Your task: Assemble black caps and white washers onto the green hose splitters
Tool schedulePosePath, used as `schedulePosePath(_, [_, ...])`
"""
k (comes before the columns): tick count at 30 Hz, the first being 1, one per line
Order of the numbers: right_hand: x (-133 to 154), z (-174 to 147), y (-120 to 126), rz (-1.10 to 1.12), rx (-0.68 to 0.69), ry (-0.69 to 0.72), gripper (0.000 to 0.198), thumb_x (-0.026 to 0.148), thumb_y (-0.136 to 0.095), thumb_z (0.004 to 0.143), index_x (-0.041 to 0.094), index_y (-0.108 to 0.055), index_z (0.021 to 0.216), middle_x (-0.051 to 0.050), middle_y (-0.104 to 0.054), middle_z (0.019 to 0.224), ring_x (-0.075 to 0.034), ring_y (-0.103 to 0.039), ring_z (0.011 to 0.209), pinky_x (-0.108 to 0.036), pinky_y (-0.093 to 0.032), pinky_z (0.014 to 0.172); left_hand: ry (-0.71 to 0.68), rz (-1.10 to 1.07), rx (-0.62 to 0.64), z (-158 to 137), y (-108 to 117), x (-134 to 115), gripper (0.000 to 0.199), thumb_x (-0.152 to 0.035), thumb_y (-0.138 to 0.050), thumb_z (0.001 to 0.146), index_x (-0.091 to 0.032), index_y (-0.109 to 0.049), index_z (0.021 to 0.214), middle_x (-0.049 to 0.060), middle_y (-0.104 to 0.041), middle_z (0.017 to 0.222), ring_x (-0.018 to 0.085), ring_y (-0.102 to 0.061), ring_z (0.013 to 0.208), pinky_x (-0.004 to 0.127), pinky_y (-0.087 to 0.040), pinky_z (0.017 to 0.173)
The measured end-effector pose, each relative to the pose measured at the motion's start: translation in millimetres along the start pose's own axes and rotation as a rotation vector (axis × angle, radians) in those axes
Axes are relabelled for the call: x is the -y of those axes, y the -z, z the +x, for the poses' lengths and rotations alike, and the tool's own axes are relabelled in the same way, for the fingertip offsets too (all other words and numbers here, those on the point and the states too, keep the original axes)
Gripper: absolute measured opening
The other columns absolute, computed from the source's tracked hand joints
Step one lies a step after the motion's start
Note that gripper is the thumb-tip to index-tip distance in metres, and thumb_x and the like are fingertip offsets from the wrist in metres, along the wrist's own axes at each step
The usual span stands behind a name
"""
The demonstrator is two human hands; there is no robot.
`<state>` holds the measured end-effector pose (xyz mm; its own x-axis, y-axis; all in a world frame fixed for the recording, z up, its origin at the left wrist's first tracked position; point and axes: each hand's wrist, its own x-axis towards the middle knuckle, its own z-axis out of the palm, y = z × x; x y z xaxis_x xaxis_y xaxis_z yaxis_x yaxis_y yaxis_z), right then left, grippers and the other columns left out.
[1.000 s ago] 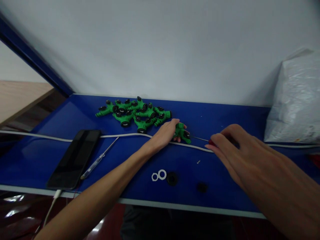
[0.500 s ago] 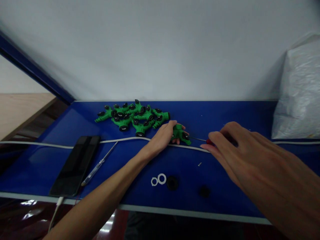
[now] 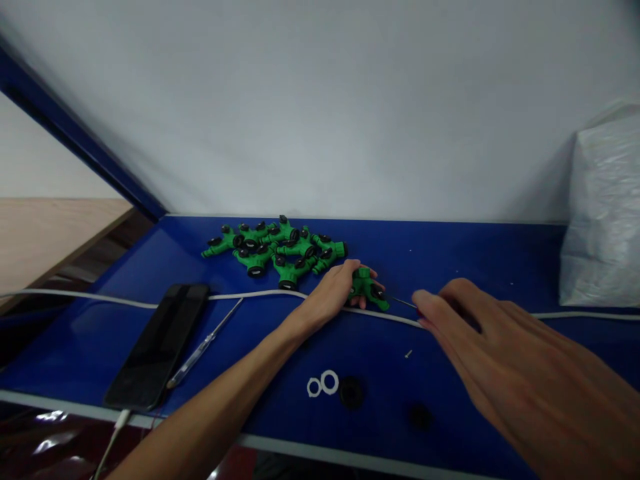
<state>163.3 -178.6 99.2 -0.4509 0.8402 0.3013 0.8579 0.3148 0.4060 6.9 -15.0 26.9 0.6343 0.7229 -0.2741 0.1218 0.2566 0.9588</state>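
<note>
1. The left hand (image 3: 333, 290) grips a green fitting (image 3: 363, 285).
2. The right hand (image 3: 483, 350) pinches a thin-shafted screwdriver (image 3: 403, 303), pointed at that fitting.
3. More green fittings (image 3: 296, 251) cluster beyond the left hand, to its left.
4. A phone (image 3: 157, 347) and a clear-handled tool (image 3: 200, 349) lie left of the left forearm.
5. Between the forearms lie two white rings (image 3: 321, 385), a black ring (image 3: 357, 394) and a small screw (image 3: 409, 354).
6. A whitish plastic bag (image 3: 603, 213) stands beyond the right hand.

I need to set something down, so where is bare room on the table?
Free: back of the table, between the green connectors and plastic bag, only tiny specks; also left of the phone, in front of the cable. Crowded: between the left hand and right hand, and front middle, with white rings, black parts, a screw.
</note>
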Motion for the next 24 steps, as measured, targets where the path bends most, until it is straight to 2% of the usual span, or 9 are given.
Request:
schedulePosePath(4, [2,3,-3,-0.019,-0.049,-0.032,0.053,-0.006,-0.044,0.072,0.011,-0.054,0.121,-0.019,-0.071,0.104,-0.031,-0.069,0.086,-0.041,-0.056,0.072,-0.019,0.017,0.008,-1,1,0,0.045,-0.042,-0.035,0.099,-0.012,-0.069,0.102,0.011,-0.078,0.093,0.014,-0.056,0.059,0.027,-0.044,0.062])
schedulePosePath(6, [2,3,-5,-0.032,-0.021,-0.034,0.053,-0.006,-0.045,0.071,0.011,-0.055,0.12,-0.019,-0.071,0.106,-0.033,-0.069,0.09,-0.044,-0.056,0.075,-0.032,0.036,0.005,-3,1,-2,0.045,-0.043,-0.034,0.1,-0.013,-0.068,0.104,0.01,-0.078,0.094,0.014,-0.056,0.059,0.027,-0.044,0.062])
schedulePosePath(9, [1,1,-7,-0.036,0.009,0.01,0.06,-0.004,-0.047,0.071,0.01,-0.052,0.129,-0.022,-0.069,0.117,-0.037,-0.068,0.102,-0.048,-0.056,0.08,-0.033,0.047,-0.014,-5,1,-5,0.046,-0.04,-0.032,0.1,-0.012,-0.068,0.108,0.01,-0.078,0.093,0.014,-0.056,0.058,0.027,-0.044,0.062])
schedulePosePath(12, [-1,-2,-9,-0.015,-0.003,0.019,0.062,-0.001,-0.046,0.075,0.008,-0.047,0.136,-0.024,-0.067,0.118,-0.034,-0.068,0.099,-0.046,-0.057,0.078,-0.01,0.026,-0.021,-4,1,-5,0.048,-0.041,-0.033,0.1,-0.01,-0.069,0.11,0.01,-0.077,0.09,0.013,-0.055,0.056,0.027,-0.043,0.061])
schedulePosePath(15, [0,-3,-11,-0.011,0.034,-0.041,0.061,-0.002,-0.044,0.076,0.009,-0.046,0.136,-0.023,-0.066,0.117,-0.031,-0.068,0.094,-0.045,-0.057,0.078,0.01,-0.003,-0.01,-2,1,-3,0.048,-0.04,-0.035,0.1,-0.011,-0.07,0.111,0.011,-0.078,0.092,0.013,-0.054,0.056,0.027,-0.042,0.059])
schedulePosePath(18, [-3,-6,-13,-0.037,0.111,-0.076,0.063,-0.003,-0.045,0.076,0.01,-0.047,0.137,-0.022,-0.066,0.125,-0.034,-0.067,0.101,-0.049,-0.056,0.085,0.006,-0.016,-0.006,-1,2,-1,0.047,-0.04,-0.035,0.099,-0.012,-0.071,0.111,0.01,-0.078,0.093,0.013,-0.055,0.057,0.027,-0.043,0.06])
schedulePosePath(20, [-6,-8,-14,-0.037,0.107,-0.028,0.064,-0.001,-0.045,0.078,0.011,-0.046,0.141,-0.023,-0.065,0.131,-0.036,-0.066,0.109,-0.051,-0.056,0.088,0.001,-0.007,-0.01,-1,2,-1,0.047,-0.039,-0.034,0.099,-0.012,-0.071,0.109,0.01,-0.078,0.09,0.014,-0.055,0.057,0.027,-0.044,0.061])
schedulePosePath(22, [-11,-10,-16,-0.011,0.075,0.018,0.064,0.002,-0.045,0.081,0.013,-0.046,0.145,-0.022,-0.065,0.132,-0.035,-0.066,0.109,-0.048,-0.057,0.085,-0.009,0.014,-0.018,-2,3,-2,0.047,-0.039,-0.033,0.098,-0.012,-0.071,0.106,0.01,-0.077,0.086,0.013,-0.055,0.056,0.027,-0.043,0.06])
schedulePosePath(24, [-14,-10,-17,0.03,0.05,0.02,0.062,0.004,-0.045,0.084,0.015,-0.047,0.145,-0.019,-0.067,0.125,-0.032,-0.069,0.1,-0.043,-0.057,0.077,-0.019,0.032,-0.023,-3,3,-4,0.046,-0.037,-0.032,0.098,-0.012,-0.07,0.104,0.01,-0.077,0.087,0.013,-0.055,0.055,0.026,-0.042,0.059])
